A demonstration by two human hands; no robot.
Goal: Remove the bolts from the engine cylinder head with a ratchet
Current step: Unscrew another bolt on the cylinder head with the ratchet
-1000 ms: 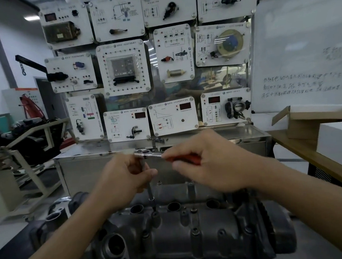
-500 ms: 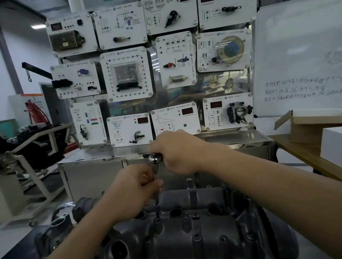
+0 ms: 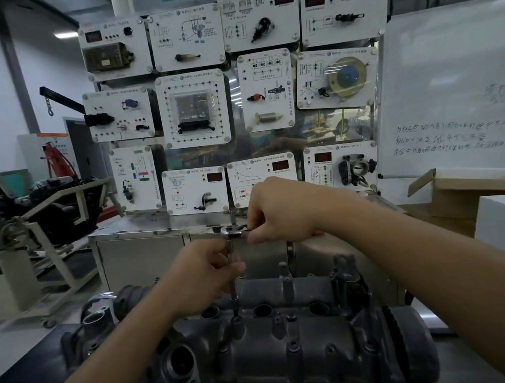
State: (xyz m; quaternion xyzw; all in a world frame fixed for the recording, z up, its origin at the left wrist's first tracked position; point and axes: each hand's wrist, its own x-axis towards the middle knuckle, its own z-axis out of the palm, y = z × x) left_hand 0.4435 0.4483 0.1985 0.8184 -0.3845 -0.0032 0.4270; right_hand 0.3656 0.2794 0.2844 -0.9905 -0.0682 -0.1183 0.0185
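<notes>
— Behind stood the panel wall (image 3: 234, 99); where sat the cylinder head (image 3: 309, 342)?
— Six o'clock. My right hand (image 3: 279, 213) clamped the ratchet (image 3: 233, 232), my left hand (image 3: 198, 276) pinched its extension (image 3: 234, 291) at the bolt's (image 3: 236, 319) twelve o'clock; best held plumb, swung short.

- This is looking like an automotive training workshop.
- Sensor panels (image 3: 193, 110) are hanging in rows.
- An engine (image 3: 55, 210) is sitting on a frame (image 3: 13, 281), left.
- A whiteboard (image 3: 452, 74) is standing right.
- A cylinder head (image 3: 310, 348) is lying in front.
</notes>
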